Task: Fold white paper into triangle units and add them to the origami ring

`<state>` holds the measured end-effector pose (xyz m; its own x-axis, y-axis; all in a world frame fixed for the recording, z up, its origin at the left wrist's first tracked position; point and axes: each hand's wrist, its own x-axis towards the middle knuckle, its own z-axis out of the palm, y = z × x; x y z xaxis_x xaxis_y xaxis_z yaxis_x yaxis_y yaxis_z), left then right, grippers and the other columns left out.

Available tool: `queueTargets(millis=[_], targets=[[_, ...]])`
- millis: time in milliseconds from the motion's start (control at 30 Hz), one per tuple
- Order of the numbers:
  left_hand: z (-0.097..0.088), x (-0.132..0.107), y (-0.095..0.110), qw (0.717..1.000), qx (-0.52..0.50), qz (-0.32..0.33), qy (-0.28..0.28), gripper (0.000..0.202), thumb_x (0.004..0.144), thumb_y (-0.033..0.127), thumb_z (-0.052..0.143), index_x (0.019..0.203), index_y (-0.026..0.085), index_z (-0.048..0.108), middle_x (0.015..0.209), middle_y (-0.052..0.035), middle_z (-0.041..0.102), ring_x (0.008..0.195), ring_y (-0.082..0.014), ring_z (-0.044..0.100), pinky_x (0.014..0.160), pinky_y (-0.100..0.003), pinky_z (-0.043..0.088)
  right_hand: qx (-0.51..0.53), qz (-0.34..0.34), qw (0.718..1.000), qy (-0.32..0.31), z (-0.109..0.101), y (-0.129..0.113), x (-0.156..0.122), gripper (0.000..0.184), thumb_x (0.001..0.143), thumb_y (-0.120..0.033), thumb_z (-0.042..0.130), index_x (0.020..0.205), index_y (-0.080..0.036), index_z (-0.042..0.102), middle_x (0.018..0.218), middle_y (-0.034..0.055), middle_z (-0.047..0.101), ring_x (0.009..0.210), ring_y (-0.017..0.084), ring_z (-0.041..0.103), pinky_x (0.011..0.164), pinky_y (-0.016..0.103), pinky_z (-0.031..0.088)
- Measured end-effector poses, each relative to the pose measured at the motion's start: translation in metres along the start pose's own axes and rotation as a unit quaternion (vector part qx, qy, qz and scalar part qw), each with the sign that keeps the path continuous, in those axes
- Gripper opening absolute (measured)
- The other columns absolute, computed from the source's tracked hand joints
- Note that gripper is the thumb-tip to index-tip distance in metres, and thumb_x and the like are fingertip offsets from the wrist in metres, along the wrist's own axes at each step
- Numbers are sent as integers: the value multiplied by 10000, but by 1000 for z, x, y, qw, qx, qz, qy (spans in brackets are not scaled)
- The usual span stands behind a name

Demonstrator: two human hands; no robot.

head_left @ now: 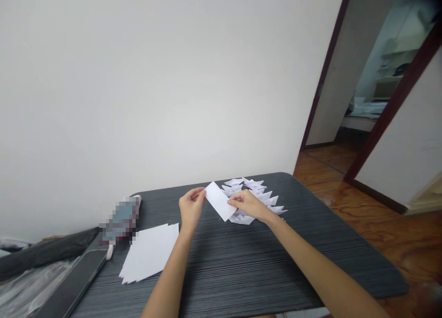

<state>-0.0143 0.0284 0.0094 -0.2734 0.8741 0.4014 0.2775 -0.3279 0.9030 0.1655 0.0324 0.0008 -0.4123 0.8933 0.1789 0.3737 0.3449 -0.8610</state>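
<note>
Both my hands hold a small white paper slip (220,200) above a dark striped table (241,263). My left hand (191,207) pinches its upper left end, fingers closed on it. My right hand (247,203) pinches its lower right edge. Just behind and under my right hand lies a pile of several folded white paper triangles (257,193). A stack of white paper sheets (150,253) lies flat on the table, to the left of my left forearm.
A blurred-out object (120,221) stands at the table's back left corner. A dark flat device (74,283) lies at the left edge. A white wall stands behind. Wooden floor (380,216) and an open doorway (373,92) are to the right.
</note>
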Motion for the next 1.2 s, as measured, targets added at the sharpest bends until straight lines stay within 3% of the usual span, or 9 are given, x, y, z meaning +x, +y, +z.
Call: queueTargets(millis=[100, 233, 367, 600, 800, 867, 1000, 1100, 1200], targets=[[-1, -5, 3, 957, 194, 217, 3, 251, 777, 202, 500, 1004, 147, 592, 1130, -147, 574, 1039, -236, 540, 877, -407, 398, -198, -40, 977, 67, 3, -5, -5, 270, 815, -261, 438, 672, -128, 624, 646, 60, 625, 619, 157, 560, 580, 248, 366], [3, -19, 9, 823, 336, 424, -171, 273, 829, 128, 428, 1053, 232, 543, 1177, -78, 551, 1145, -205, 447, 980, -468, 152, -329, -98, 937, 61, 5, -13, -13, 250, 850, -212, 387, 782, -138, 616, 788, 94, 644, 752, 182, 576, 677, 269, 367], [8, -25, 9, 814, 377, 395, -200, 192, 860, 130, 373, 850, 178, 558, 850, -31, 643, 951, -168, 539, 893, -420, 180, -349, -144, 925, 36, 5, -17, -14, 253, 860, -204, 381, 757, -132, 600, 771, 88, 629, 777, 174, 560, 728, 276, 360], [-2, -11, 7, 804, 434, 368, -173, 224, 873, 204, 371, 713, 150, 518, 712, -15, 599, 796, -163, 524, 788, -384, 193, -264, -144, 954, 14, -16, -19, -12, 251, 847, -182, 387, 713, -141, 596, 744, 52, 636, 725, 148, 546, 680, 243, 342], [-27, 11, 1, 862, 446, 241, 23, 254, 869, 205, 346, 713, 136, 534, 691, -55, 598, 759, -184, 531, 776, -378, 221, -275, -52, 960, 6, -47, -7, -13, 295, 836, -206, 379, 623, -135, 570, 654, 52, 610, 616, 138, 530, 563, 226, 308], [-25, 7, 8, 884, 391, 253, -33, 210, 865, 228, 355, 848, 157, 553, 813, -62, 620, 815, -176, 538, 793, -363, 242, -282, -55, 958, 2, -45, -7, -15, 300, 844, -220, 372, 636, -140, 573, 666, 54, 619, 627, 143, 539, 573, 230, 316], [-6, -14, 23, 852, 280, 296, -329, 213, 834, 242, 411, 946, 188, 584, 886, -58, 634, 831, -158, 547, 764, -290, 333, -255, -144, 956, -17, -29, -17, -18, 222, 834, -235, 422, 736, -153, 604, 777, 58, 643, 763, 161, 556, 681, 246, 357], [6, -23, 25, 898, 199, 194, -341, 239, 819, 276, 428, 798, 154, 631, 708, -45, 645, 641, -141, 550, 621, -245, 376, -193, -174, 964, 59, -22, -24, -16, 183, 799, -278, 495, 721, -156, 608, 752, 43, 635, 742, 153, 544, 699, 254, 373], [11, -23, 21, 958, 48, 45, -279, 251, 762, 336, 512, 753, 115, 630, 700, -60, 658, 604, -142, 567, 536, -218, 392, -57, -142, 963, 223, -22, -21, -9, 237, 771, -349, 521, 677, -148, 604, 681, 38, 622, 672, 146, 541, 661, 261, 395]])
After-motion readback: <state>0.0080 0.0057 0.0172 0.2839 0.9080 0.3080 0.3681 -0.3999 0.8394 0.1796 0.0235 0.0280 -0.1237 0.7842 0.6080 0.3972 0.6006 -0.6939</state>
